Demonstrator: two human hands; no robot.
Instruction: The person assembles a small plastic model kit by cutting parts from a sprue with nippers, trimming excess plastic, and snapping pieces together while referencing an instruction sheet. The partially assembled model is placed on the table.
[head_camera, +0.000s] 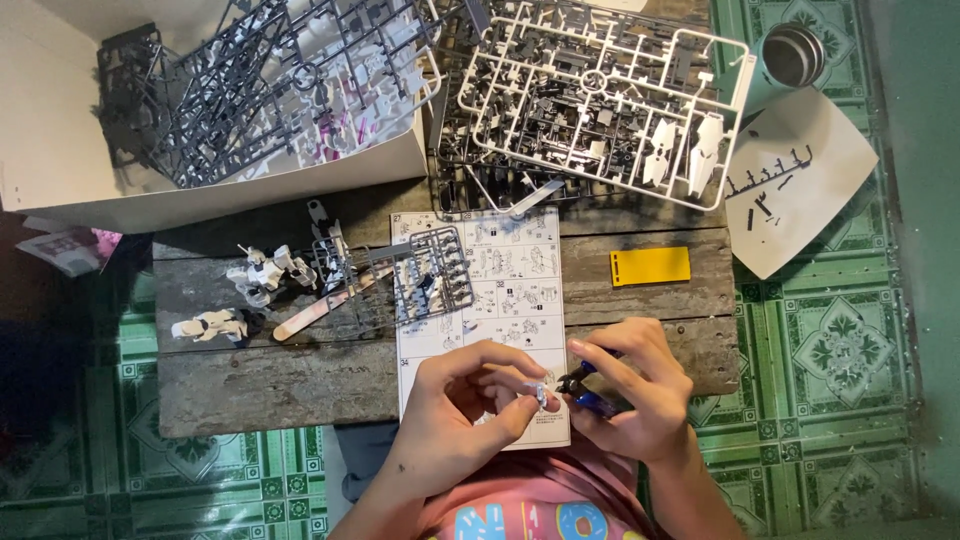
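A small white part (540, 393) sat pinched between the left hand's (470, 400) thumb and fingertips, over the lower edge of the manual (500, 300). The right hand (630, 395) gripped blue-handled nippers (585, 385), their tip touching the part. On the manual lay a grey sprue (432, 275); right of the manual, a yellow card (650, 266); above it, a white sprue (600, 95).

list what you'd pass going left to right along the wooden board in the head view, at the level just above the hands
white model figure parts → flat sanding stick → grey parts frame → instruction sheet → yellow card
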